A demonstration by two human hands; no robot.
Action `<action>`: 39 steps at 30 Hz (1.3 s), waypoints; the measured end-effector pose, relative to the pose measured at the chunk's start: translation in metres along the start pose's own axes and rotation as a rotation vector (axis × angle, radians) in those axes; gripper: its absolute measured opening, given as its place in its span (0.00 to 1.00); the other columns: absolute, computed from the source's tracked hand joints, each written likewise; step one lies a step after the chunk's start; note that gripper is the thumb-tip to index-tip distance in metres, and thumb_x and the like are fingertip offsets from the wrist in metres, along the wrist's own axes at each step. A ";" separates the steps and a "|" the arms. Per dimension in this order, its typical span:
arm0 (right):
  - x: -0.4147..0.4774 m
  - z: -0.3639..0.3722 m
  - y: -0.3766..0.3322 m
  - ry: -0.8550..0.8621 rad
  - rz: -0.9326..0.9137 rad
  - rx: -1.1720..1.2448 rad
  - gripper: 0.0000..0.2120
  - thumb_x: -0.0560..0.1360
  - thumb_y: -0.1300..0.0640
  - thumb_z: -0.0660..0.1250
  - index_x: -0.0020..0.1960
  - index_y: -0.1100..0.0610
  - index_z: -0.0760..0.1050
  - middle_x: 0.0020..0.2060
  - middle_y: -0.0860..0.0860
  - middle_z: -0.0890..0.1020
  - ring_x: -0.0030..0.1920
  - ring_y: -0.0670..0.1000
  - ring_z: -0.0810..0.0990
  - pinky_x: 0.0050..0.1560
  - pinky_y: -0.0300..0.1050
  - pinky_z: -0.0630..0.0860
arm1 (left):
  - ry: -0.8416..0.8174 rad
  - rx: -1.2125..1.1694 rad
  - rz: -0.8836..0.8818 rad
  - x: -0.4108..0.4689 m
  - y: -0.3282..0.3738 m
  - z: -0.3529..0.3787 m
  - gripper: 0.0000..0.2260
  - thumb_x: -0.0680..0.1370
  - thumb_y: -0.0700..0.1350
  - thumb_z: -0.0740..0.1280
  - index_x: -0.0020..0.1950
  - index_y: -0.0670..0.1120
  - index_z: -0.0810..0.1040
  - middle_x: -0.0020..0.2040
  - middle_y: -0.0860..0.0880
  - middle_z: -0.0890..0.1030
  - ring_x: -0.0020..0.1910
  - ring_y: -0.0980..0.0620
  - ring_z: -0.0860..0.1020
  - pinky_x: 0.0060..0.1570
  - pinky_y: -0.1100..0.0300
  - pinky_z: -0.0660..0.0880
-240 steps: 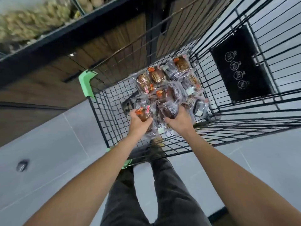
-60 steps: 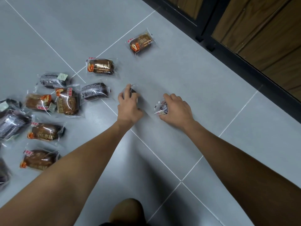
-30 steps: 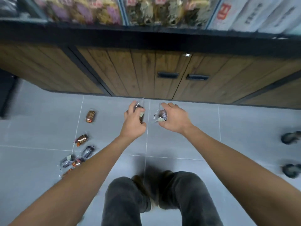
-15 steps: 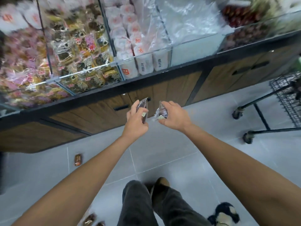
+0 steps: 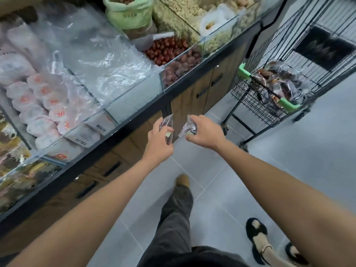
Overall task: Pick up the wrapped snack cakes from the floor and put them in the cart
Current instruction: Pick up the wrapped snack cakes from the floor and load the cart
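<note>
1. Hands: both are raised at frame centre, side by side and not touching.
2. Left hand (image 5: 159, 139): fingers and thumb curled round one wrapped snack cake (image 5: 167, 122). The cake is held roughly upright, and its clear wrapper end sticks up past the fingertips.
3. Right hand (image 5: 206, 132): gripping a second wrapped cake (image 5: 189, 128). The crimped wrapper end points toward 9 o'clock, at the left hand. The two wrappers are near each other but apart.
4. Cart (image 5: 248, 101): at 2 o'clock from the hands and well apart from them, standing on the grey tile floor (image 5: 317, 141). It is black wire with green corner guards (image 5: 243, 71). A heap of wrapped cakes (image 5: 279, 79) lies in its basket.
5. Glass bins (image 5: 134, 89): these run from 9 to 12 o'clock and hold white packets with orange print, red fruit and pale nuts. Wooden cabinet doors (image 5: 192, 97) are below them.
6. At 6 o'clock: own leg (image 5: 177, 209) in dark trousers.
7. At 5 o'clock: another person's fuzzy black-and-cream slippers (image 5: 257, 234).
</note>
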State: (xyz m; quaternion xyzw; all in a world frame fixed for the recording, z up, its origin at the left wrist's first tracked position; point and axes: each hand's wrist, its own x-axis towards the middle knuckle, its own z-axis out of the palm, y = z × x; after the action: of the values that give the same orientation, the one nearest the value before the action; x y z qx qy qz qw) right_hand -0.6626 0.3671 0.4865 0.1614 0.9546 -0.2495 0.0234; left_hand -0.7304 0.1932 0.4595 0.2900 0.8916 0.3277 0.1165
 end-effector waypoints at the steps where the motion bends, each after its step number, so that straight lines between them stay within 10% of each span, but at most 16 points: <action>1: 0.008 -0.009 0.013 0.012 0.030 -0.010 0.24 0.68 0.45 0.68 0.62 0.51 0.70 0.51 0.51 0.76 0.53 0.55 0.76 0.41 0.44 0.68 | -0.014 -0.003 0.034 0.019 0.008 0.008 0.15 0.72 0.38 0.68 0.56 0.51 0.74 0.75 0.50 0.57 0.71 0.43 0.60 0.60 0.58 0.56; 16: 0.089 -0.136 0.191 0.232 0.448 0.076 0.20 0.69 0.43 0.67 0.55 0.54 0.71 0.50 0.51 0.79 0.51 0.55 0.77 0.46 0.52 0.76 | -0.298 -0.008 0.370 0.258 0.167 0.100 0.15 0.70 0.39 0.68 0.57 0.48 0.76 0.74 0.47 0.59 0.71 0.41 0.61 0.59 0.57 0.58; 30: 0.176 -0.201 0.403 0.246 0.606 0.149 0.28 0.72 0.42 0.67 0.66 0.56 0.69 0.59 0.54 0.78 0.59 0.57 0.77 0.51 0.52 0.77 | -0.523 -0.007 0.276 0.410 0.315 0.253 0.17 0.71 0.38 0.67 0.58 0.50 0.74 0.76 0.50 0.56 0.72 0.42 0.59 0.64 0.53 0.61; 35: 0.200 -0.184 0.470 0.137 0.632 0.171 0.25 0.71 0.41 0.67 0.61 0.56 0.71 0.52 0.53 0.79 0.47 0.51 0.75 0.31 0.38 0.62 | -0.593 0.059 0.152 0.453 0.325 0.312 0.17 0.71 0.39 0.66 0.59 0.51 0.73 0.76 0.50 0.55 0.72 0.41 0.58 0.65 0.51 0.60; 39: 0.216 -0.158 0.511 0.011 0.707 0.192 0.33 0.72 0.39 0.66 0.69 0.57 0.64 0.62 0.55 0.74 0.56 0.55 0.76 0.47 0.46 0.72 | -0.654 0.088 0.043 0.478 0.310 0.357 0.17 0.71 0.42 0.67 0.58 0.54 0.72 0.76 0.52 0.53 0.74 0.42 0.54 0.69 0.48 0.57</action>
State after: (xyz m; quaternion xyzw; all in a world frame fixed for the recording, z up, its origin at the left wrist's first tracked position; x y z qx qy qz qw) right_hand -0.6981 0.9286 0.3584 0.4844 0.8121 -0.3134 0.0876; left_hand -0.8368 0.8524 0.3827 0.4036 0.8138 0.1807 0.3770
